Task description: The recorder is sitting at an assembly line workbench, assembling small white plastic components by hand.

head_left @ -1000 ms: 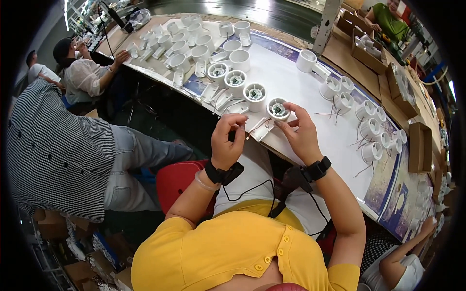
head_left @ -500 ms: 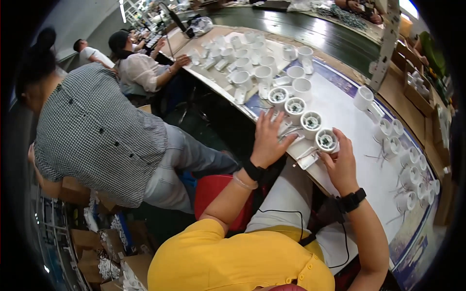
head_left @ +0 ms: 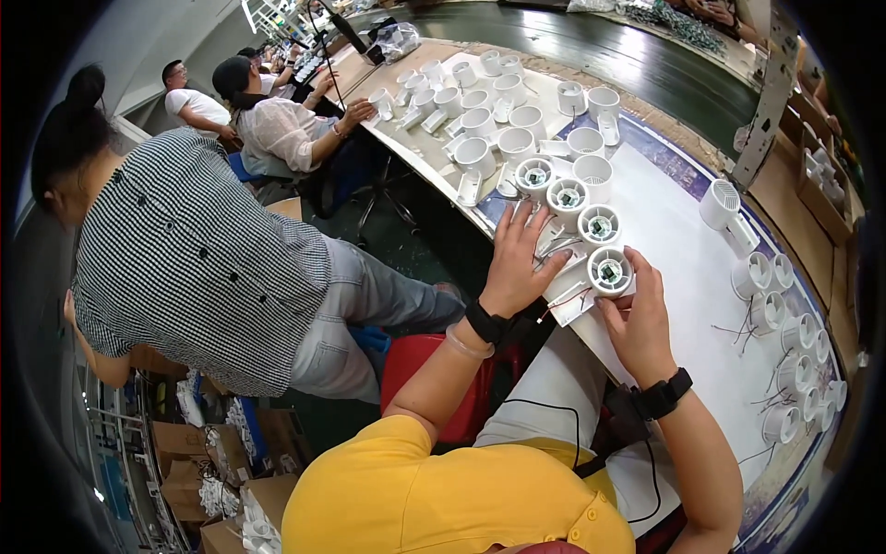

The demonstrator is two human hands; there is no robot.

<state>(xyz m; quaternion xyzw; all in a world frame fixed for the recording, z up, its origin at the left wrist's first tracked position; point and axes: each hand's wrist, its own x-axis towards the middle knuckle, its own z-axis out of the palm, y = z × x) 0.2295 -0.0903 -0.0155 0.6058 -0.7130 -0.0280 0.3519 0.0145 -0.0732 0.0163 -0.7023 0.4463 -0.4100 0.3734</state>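
Note:
A row of white round plastic housings with side handles lies along the near table edge, each with a small green circuit board inside. My right hand (head_left: 640,334) grips the nearest housing (head_left: 610,270), fingers along its right side and thumb at its lower edge. Its open handle (head_left: 572,304) points toward my lap, with thin red wires and a small connector hanging out. My left hand (head_left: 513,275) has its fingers spread over the handles and wires of the neighbouring housings, including the second housing (head_left: 600,225). Its fingertips partly hide those handles.
Several housings without visible boards, such as a white housing (head_left: 475,157), stand at the far left of the table (head_left: 678,305). More housings with wires (head_left: 768,312) line the right edge. A metal post (head_left: 764,129) rises there. Co-workers are at the left, near a red stool (head_left: 429,374).
My right hand has shifted the nearest housing left, more in line with the row. My left hand stays over the handles. The whole view has tilted slightly.

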